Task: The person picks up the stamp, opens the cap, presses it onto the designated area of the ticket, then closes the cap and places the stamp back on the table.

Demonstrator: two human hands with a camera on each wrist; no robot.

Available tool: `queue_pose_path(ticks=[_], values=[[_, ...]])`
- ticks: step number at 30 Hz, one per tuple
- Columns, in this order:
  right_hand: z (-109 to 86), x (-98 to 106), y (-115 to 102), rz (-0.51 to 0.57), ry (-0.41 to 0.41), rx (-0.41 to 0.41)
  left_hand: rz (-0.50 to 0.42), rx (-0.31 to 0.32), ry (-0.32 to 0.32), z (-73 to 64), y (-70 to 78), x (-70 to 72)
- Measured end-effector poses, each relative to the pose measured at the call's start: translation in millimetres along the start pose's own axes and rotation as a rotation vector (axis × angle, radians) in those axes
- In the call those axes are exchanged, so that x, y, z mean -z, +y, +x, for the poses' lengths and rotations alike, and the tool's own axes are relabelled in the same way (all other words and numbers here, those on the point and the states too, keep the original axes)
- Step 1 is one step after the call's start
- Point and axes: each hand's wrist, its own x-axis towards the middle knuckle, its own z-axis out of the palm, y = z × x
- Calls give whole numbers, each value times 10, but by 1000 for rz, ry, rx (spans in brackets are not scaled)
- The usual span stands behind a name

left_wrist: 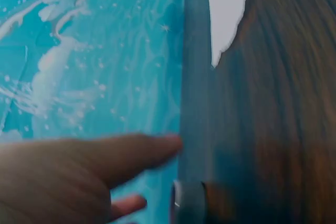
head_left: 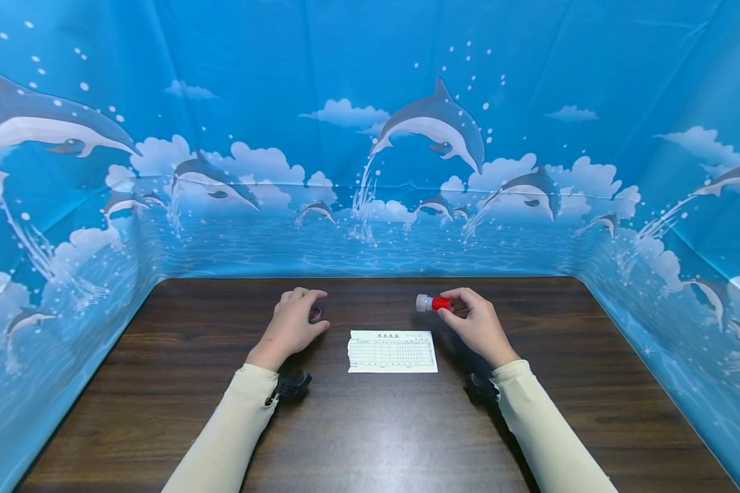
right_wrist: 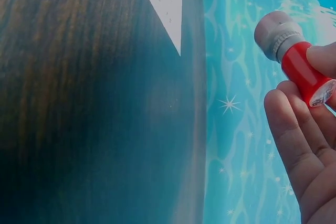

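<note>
Red with a translucent whitish end, a small cylinder [head_left: 441, 303] is pinched between thumb and fingers of the right hand [head_left: 479, 327] above the tabletop [head_left: 382, 431], near the far right corner of a printed paper slip [head_left: 392, 352]. The left hand [head_left: 291, 324] is held with thumb and fingers parted, a small round object [head_left: 315, 314] seen between them; whether it is touched cannot be told.

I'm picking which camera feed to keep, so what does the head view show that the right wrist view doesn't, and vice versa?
Only head: the left hand, a small round object near it, and the whole printed slip.

Only right wrist: the pale, patterned end face of the red cylinder.

Both: the right hand holding that cylinder, part of the slip, the dark table and the blue backdrop.
</note>
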Motion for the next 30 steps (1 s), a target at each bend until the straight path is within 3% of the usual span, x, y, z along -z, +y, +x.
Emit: queue_pose_path(ticks=[5, 8, 13, 18, 30], values=[[2, 1, -14, 7, -1, 10, 11, -147, -92, -51, 202, 27], [4, 5, -19, 2, 5, 11, 34, -192, -172, -84, 298, 6], [3, 6, -39, 10, 4, 20, 93, -226, -274, -120, 377, -75], [3, 3, -41, 8, -9, 24, 120, -253, -328, -136, 416, -152], [-2, 17, -37, 2, -31, 11, 137, -262, -358, -146, 412, -257]])
